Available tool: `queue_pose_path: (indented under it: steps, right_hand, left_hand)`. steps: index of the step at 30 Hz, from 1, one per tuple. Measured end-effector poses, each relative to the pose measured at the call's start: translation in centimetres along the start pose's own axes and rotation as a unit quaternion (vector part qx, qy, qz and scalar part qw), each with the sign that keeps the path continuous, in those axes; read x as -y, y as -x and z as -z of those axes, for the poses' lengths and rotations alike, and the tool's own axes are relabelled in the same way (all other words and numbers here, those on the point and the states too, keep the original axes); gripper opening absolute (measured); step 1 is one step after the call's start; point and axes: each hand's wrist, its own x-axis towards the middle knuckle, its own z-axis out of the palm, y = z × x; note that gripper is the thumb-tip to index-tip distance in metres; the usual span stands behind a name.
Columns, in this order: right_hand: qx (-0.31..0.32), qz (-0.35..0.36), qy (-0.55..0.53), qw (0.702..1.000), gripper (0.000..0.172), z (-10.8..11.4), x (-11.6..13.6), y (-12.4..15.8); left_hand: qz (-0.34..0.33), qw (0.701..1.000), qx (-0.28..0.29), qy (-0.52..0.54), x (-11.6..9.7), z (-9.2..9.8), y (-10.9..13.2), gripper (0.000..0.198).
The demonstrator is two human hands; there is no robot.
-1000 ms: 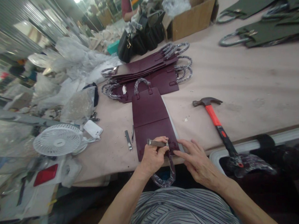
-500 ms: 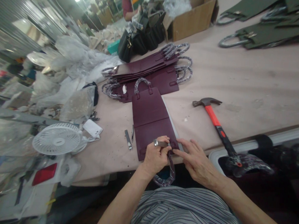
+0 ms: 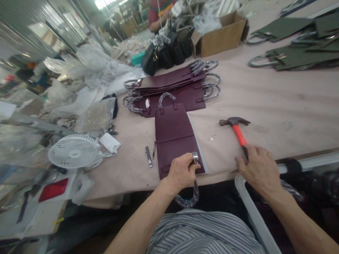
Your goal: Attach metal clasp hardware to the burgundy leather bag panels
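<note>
A flat maroon bag panel (image 3: 175, 136) lies at the table's near edge, its plastic-wrapped handle (image 3: 187, 197) hanging over the edge. My left hand (image 3: 181, 172) is closed on a short metal punch (image 3: 195, 157), held upright on the panel's near end. My right hand (image 3: 259, 169) is wrapped round the dark lower grip of a hammer (image 3: 236, 127) with a red handle, which lies on the table to the right of the panel.
A stack of maroon panels (image 3: 173, 84) lies behind. Small metal tools (image 3: 149, 156), a white phone (image 3: 110, 142) and a small white fan (image 3: 73, 151) sit left. Green panels (image 3: 297, 53) lie far right; a cardboard box (image 3: 219, 34) and black bags (image 3: 166, 52) stand at the back, beside another person (image 3: 159, 10).
My right hand left the panel and moved right onto the hammer's handle. My left hand turned the metal punch from lying sideways to standing upright.
</note>
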Motion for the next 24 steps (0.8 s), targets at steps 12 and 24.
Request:
queue_pose_path:
  steps: [12,24]
  right_hand:
    - [0.250,-0.238,-0.411,0.844,0.008,3.9,2.5,-3.6]
    - [-0.040,0.245,-0.102,0.963,0.035,13.9,5.5,3.6]
  left_hand:
    - [0.040,0.999,-0.013,0.025,-0.4,0.0,0.2,0.013]
    - [0.037,0.999,-0.029,0.023,-0.1,-0.5,0.3,0.010]
